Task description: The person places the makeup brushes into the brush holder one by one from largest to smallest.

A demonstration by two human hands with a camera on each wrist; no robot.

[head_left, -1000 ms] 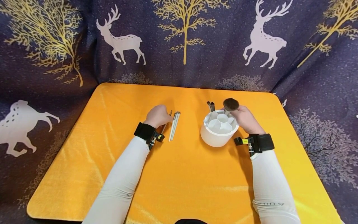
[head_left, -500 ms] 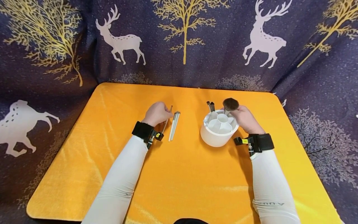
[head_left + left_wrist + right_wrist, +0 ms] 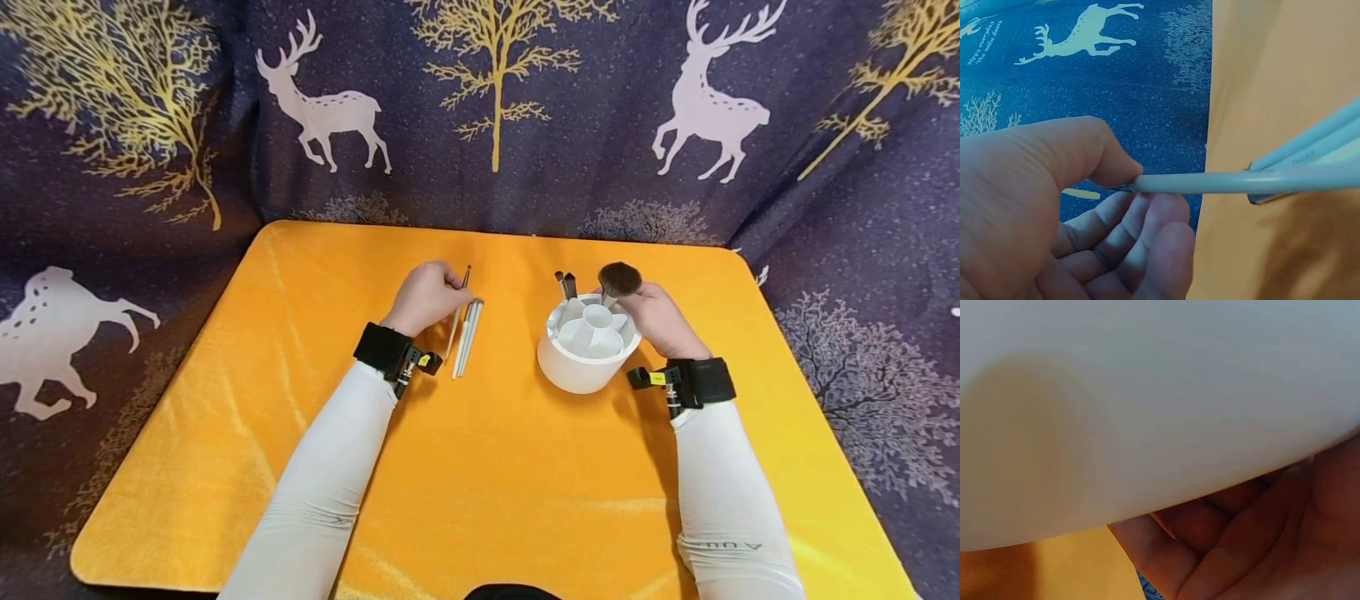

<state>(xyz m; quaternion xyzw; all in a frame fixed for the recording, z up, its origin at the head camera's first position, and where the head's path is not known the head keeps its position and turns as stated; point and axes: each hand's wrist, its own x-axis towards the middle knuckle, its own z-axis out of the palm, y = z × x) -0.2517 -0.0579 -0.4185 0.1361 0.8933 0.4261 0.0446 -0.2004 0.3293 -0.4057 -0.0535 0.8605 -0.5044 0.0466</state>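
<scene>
My left hand (image 3: pixel 426 298) pinches a thin makeup brush (image 3: pixel 1210 182) between thumb and fingertips near its dark end. Its pale handle slants down toward me. Right beside it, several pale-handled brushes (image 3: pixel 467 340) lie together on the table. My right hand (image 3: pixel 660 321) holds the far right side of a round white brush holder (image 3: pixel 577 369), divided into compartments. In the right wrist view, curled fingers (image 3: pixel 1147 547) reach along the holder's wall; part of this hand is hidden behind it. A large fluffy brush (image 3: pixel 619 281) and two small dark-tipped brushes (image 3: pixel 570 286) stand in the holder.
An orange cloth (image 3: pixel 510 475) covers the table, which has rounded corners. Behind it and at both sides hangs a dark blue curtain (image 3: pixel 420 133) with white deer and yellow trees.
My left hand has shifted up and away from me, bringing the pinched brush up and right, closer to the lying brushes. The right hand and the holder have stayed put.
</scene>
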